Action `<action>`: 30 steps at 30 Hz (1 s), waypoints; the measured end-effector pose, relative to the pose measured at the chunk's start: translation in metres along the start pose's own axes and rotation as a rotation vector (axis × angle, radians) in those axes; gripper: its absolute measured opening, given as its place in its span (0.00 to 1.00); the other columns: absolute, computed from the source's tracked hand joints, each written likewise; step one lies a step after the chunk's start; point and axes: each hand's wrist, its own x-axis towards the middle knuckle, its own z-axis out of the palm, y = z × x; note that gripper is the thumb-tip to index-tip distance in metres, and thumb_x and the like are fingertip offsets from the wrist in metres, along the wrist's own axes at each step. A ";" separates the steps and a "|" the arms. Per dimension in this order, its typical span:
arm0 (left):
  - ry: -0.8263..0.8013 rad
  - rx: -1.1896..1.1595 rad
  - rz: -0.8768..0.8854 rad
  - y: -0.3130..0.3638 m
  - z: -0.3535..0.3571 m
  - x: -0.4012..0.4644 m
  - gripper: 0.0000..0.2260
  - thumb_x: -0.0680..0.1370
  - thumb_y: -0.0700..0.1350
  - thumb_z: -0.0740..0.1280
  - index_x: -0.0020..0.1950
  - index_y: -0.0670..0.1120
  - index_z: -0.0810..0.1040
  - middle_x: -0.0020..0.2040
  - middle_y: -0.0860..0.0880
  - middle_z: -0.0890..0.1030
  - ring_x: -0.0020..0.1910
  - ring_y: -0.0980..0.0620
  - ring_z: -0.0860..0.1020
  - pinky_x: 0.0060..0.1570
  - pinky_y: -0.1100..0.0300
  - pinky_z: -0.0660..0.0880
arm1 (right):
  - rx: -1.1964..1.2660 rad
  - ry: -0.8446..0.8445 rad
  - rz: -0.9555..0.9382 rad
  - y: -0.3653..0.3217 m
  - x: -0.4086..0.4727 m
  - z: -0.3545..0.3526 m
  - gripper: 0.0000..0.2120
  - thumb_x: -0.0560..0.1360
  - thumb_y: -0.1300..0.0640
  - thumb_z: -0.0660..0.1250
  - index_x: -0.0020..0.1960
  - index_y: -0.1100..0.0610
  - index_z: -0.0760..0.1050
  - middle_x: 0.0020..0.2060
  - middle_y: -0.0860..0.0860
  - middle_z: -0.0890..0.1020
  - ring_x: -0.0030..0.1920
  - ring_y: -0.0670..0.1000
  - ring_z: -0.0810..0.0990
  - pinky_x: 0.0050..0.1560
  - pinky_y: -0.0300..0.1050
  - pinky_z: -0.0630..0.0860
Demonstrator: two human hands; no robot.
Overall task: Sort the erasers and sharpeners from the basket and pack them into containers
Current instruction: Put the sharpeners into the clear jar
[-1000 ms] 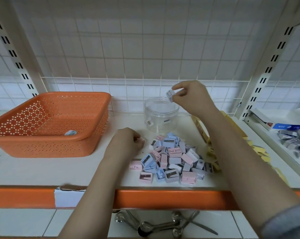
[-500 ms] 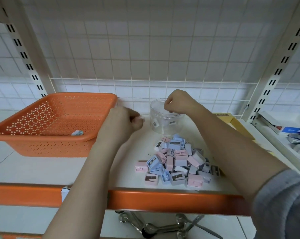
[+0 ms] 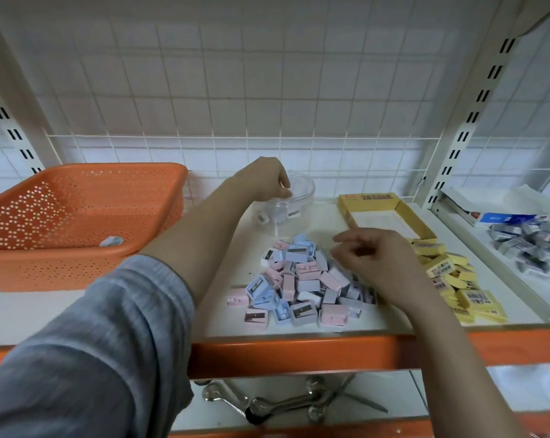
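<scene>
- While the left hand (image 3: 264, 180) hangs over the clear jar's (image 3: 294, 210) rim, its fingers curl downward — whether they grip anything cannot be told.
- The right hand (image 3: 375, 263) hovers above the sharpener pile (image 3: 302, 286), fingers loosely bent, holding nothing visible.
- Yellow erasers (image 3: 454, 279) lie right of the pile, the orange basket (image 3: 77, 222) left.

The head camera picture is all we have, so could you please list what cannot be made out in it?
- Left hand: its fingertips curl over the clear jar; whether they hold a sharpener is hidden.
- Right hand: seen from the back, blurred; its fingers hide any piece.
- Sharpener pile: its right part lies under the right hand.
- Orange basket: the small item inside is too small to identify.
- Yellow erasers: print too small.
</scene>
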 end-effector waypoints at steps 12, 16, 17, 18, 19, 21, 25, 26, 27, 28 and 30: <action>0.182 -0.260 0.105 0.023 -0.001 -0.087 0.07 0.77 0.45 0.66 0.50 0.48 0.83 0.44 0.55 0.81 0.41 0.59 0.77 0.43 0.70 0.72 | -0.235 -0.101 -0.008 0.001 -0.018 0.005 0.15 0.68 0.53 0.75 0.54 0.49 0.80 0.39 0.42 0.79 0.41 0.40 0.77 0.40 0.26 0.70; 0.062 -0.313 0.067 0.025 0.016 -0.113 0.12 0.75 0.51 0.69 0.57 0.52 0.81 0.49 0.56 0.81 0.43 0.62 0.77 0.41 0.74 0.70 | -0.211 -0.087 0.013 0.000 -0.022 0.006 0.15 0.68 0.53 0.76 0.54 0.50 0.80 0.40 0.40 0.77 0.42 0.40 0.76 0.40 0.23 0.70; 0.040 -0.290 0.062 0.026 0.020 -0.117 0.14 0.74 0.53 0.70 0.58 0.52 0.80 0.49 0.56 0.80 0.45 0.62 0.76 0.44 0.72 0.70 | -0.196 -0.075 0.017 0.001 -0.022 0.007 0.15 0.68 0.53 0.76 0.54 0.50 0.80 0.39 0.39 0.77 0.42 0.40 0.76 0.40 0.23 0.69; 0.022 -0.267 0.060 0.026 0.023 -0.120 0.15 0.73 0.53 0.71 0.59 0.53 0.79 0.50 0.56 0.79 0.47 0.61 0.75 0.46 0.70 0.70 | -0.181 -0.064 0.022 0.001 -0.022 0.008 0.15 0.68 0.54 0.76 0.54 0.51 0.80 0.39 0.39 0.76 0.42 0.39 0.76 0.40 0.22 0.69; 0.009 -0.251 0.062 0.026 0.026 -0.122 0.16 0.72 0.53 0.72 0.59 0.54 0.79 0.50 0.56 0.78 0.48 0.61 0.75 0.48 0.67 0.71 | -0.170 -0.058 0.027 0.001 -0.023 0.008 0.15 0.68 0.54 0.76 0.54 0.52 0.80 0.39 0.39 0.76 0.41 0.38 0.75 0.40 0.21 0.68; 0.015 -0.242 0.076 0.025 0.031 -0.124 0.15 0.71 0.51 0.73 0.58 0.53 0.80 0.48 0.57 0.78 0.47 0.60 0.75 0.51 0.64 0.73 | -0.150 -0.055 0.032 0.002 -0.024 0.009 0.14 0.68 0.55 0.76 0.53 0.51 0.80 0.39 0.38 0.76 0.41 0.35 0.74 0.40 0.19 0.68; 0.085 -0.267 0.096 0.021 0.035 -0.126 0.12 0.71 0.48 0.73 0.53 0.50 0.82 0.41 0.56 0.77 0.43 0.57 0.76 0.50 0.57 0.74 | -0.061 -0.021 0.054 0.007 -0.022 0.008 0.10 0.70 0.58 0.75 0.50 0.52 0.80 0.39 0.42 0.80 0.39 0.36 0.76 0.38 0.21 0.68; 0.101 -0.270 0.087 0.019 0.035 -0.127 0.11 0.71 0.49 0.74 0.53 0.50 0.82 0.42 0.55 0.78 0.43 0.57 0.76 0.50 0.58 0.74 | -0.029 0.002 0.061 0.008 -0.021 0.008 0.08 0.71 0.60 0.74 0.49 0.51 0.81 0.38 0.42 0.81 0.38 0.37 0.77 0.37 0.22 0.69; 0.117 -0.279 0.077 0.017 0.035 -0.129 0.11 0.71 0.49 0.74 0.52 0.51 0.82 0.43 0.55 0.78 0.43 0.58 0.76 0.49 0.60 0.73 | 0.005 0.027 0.063 0.007 -0.019 0.007 0.07 0.71 0.61 0.73 0.47 0.50 0.80 0.37 0.42 0.81 0.37 0.38 0.78 0.37 0.23 0.70; 0.134 -0.295 0.064 0.015 0.034 -0.131 0.12 0.70 0.50 0.74 0.53 0.52 0.82 0.43 0.56 0.78 0.43 0.60 0.76 0.48 0.63 0.73 | 0.029 0.051 0.057 0.006 -0.017 0.006 0.08 0.72 0.61 0.72 0.45 0.48 0.80 0.37 0.42 0.82 0.36 0.38 0.78 0.37 0.25 0.71; 0.181 -0.324 0.040 0.010 0.032 -0.135 0.13 0.70 0.51 0.74 0.53 0.53 0.82 0.43 0.59 0.78 0.43 0.63 0.75 0.45 0.70 0.71 | 0.049 0.083 0.043 0.002 -0.010 0.004 0.09 0.72 0.61 0.71 0.44 0.46 0.79 0.36 0.43 0.82 0.36 0.39 0.79 0.37 0.28 0.72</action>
